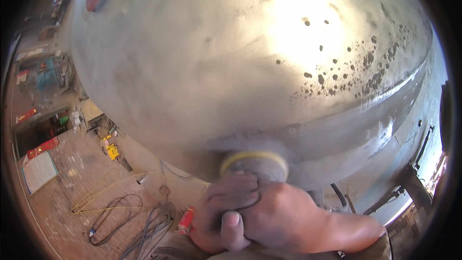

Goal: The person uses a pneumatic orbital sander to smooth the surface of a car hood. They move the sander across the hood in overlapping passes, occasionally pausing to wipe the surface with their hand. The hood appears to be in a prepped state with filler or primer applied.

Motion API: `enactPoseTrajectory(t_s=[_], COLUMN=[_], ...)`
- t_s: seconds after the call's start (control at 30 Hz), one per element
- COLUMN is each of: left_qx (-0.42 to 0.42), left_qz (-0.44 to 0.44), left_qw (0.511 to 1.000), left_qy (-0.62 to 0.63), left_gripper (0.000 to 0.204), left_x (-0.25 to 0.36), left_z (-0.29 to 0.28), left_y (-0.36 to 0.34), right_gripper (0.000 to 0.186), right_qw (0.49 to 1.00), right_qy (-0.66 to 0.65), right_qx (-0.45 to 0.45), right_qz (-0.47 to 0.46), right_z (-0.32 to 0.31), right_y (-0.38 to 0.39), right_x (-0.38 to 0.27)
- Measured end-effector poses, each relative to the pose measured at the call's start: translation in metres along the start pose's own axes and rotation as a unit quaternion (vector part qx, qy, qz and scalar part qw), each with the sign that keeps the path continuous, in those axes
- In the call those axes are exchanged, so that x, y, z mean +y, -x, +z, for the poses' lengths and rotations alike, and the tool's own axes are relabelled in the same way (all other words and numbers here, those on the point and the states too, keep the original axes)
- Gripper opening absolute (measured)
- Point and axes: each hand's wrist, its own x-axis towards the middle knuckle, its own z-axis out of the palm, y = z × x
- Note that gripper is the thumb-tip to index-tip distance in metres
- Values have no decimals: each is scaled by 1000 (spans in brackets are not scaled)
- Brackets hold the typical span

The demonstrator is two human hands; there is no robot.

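A large grey metal curved surface (192, 58), with dark spots on its right part, fills most of the view. Against its lower edge is a round power tool with a yellow-rimmed disc (255, 159), blurred at the rim. My left hand (221, 202) is closed at the tool, fingers curled and thumb pointing up. My right hand (276, 209) grips the same tool beside it, its forearm reaching in from the lower right. The tool's body is mostly hidden under both hands.
A yellow power tool (113, 151) lies at left, near looped cables and hoses (110, 209). A red object (186, 219) is beside my left hand. A white board (39, 172) is at far left. Dark metal framework (416, 180) stands at the right.
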Motion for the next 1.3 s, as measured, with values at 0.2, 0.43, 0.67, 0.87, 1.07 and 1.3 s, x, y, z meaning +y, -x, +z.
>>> enactPoseTrajectory(t_s=[0.2,0.43,0.67,0.87,1.07,1.3], left_qx=[31,11,-13,-3,-5,-2], left_qz=[-14,-8,8,-6,-19,-1], left_qw=[999,1000,1000,1000,1000,1000], left_qy=[-15,-16,-3,17,19,18], left_gripper=[38,39,39,41,41,42], left_x=[7,6,7,3,6,4], left_z=[7,2,2,-5,-5,-10], left_y=[7,3,-12,-3,-5,-8], right_gripper=[29,28,29,28,25,27], right_qw=[998,999,997,996,996,995], right_qy=[25,38,67,85,74,87], right_qx=[38,-10,35,24,46,34], right_qz=[38,-14,-32,-22,-26,-41], right_z=[10,4,-5,2,7,7], right_y=[8,6,-1,0,1,-4], right_x=[-5,-1,-11,-10,-9,-12])
